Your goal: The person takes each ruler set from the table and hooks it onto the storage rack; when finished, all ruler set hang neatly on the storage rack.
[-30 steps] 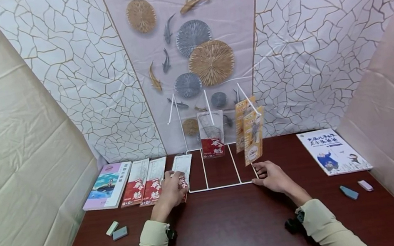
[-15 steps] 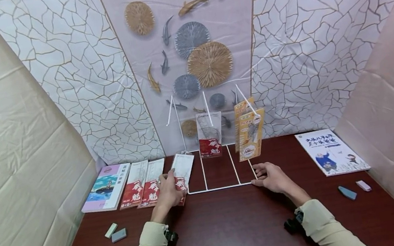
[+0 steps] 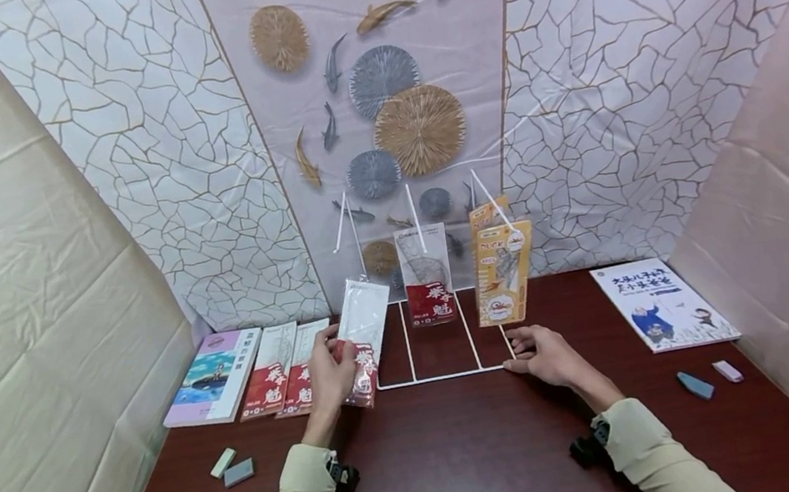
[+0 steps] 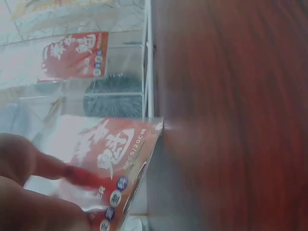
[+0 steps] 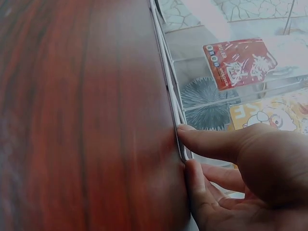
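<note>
In the head view my left hand (image 3: pixel 329 373) pinches a clear-fronted ruler packet (image 3: pixel 366 313) with a red lower part, raised and tilted at the left of the white wire rack (image 3: pixel 416 380). Thumb and finger press on its red part in the left wrist view, where the packet's lower edge (image 4: pixel 144 159) shows. My right hand (image 3: pixel 546 352) holds the rack's front right corner; the right wrist view shows the thumb on the wire and fingers beside it. A matching packet (image 3: pixel 430 301) hangs from the middle hook. Yellow packets (image 3: pixel 506 272) hang from the right hook.
Two more red-and-clear packets (image 3: pixel 302 381) lie left of my left hand, beside a pink-and-blue book (image 3: pixel 212 381). A white book (image 3: pixel 664 305) lies at the right. Small eraser-like blocks (image 3: pixel 239 472) sit on both sides. The left hook (image 3: pixel 340 224) carries nothing.
My left hand has lifted the ruler packet off the table and tilted it up towards the rack. The hanging packets have swung slightly. My right hand stays at the rack's corner.
</note>
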### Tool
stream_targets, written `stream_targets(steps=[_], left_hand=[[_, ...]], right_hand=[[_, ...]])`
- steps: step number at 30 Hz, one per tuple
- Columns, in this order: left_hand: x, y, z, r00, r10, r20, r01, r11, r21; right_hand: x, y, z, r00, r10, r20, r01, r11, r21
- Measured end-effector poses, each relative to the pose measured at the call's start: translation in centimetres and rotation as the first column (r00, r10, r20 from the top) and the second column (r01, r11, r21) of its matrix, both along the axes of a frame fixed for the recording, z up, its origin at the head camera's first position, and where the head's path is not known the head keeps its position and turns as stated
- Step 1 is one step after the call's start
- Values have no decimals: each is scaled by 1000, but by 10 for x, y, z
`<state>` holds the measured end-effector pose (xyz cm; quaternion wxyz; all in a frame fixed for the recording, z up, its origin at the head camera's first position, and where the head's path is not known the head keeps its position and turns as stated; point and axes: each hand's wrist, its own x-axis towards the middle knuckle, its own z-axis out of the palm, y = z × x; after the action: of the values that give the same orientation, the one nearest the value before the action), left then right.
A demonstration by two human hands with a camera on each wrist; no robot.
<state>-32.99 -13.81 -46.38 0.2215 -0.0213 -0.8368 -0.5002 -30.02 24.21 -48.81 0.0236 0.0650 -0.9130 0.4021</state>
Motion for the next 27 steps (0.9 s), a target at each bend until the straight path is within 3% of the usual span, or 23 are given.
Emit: stream_targets(steps=[4, 9, 13, 17, 22, 27], left_hand=[[-1, 4, 5, 996, -81, -29, 84, 982, 171], [3, 16, 12, 968, -234, -93, 252, 911, 328], [11, 34, 16, 934, -328, -142, 357, 869, 342], [25, 54, 21, 908, -386, -165, 419, 848, 325], [43, 76, 29, 895, -414, -165, 445, 843, 303], [61, 87, 52, 879, -435, -194, 475, 833, 284]], right_hand=[[1, 1, 1, 1000, 5, -1, -5, 1000, 7], [1, 2, 3, 1000, 6, -4, -5, 1000, 17], [1, 2, 4, 1000, -4, 1, 4, 1000, 17], [0, 1, 4, 1000, -9, -2, 9, 1000, 19], [1, 0, 4, 1000, -5, 6, 5, 1000, 18], [0, 0, 5, 1000, 0, 2, 0, 1000, 23]])
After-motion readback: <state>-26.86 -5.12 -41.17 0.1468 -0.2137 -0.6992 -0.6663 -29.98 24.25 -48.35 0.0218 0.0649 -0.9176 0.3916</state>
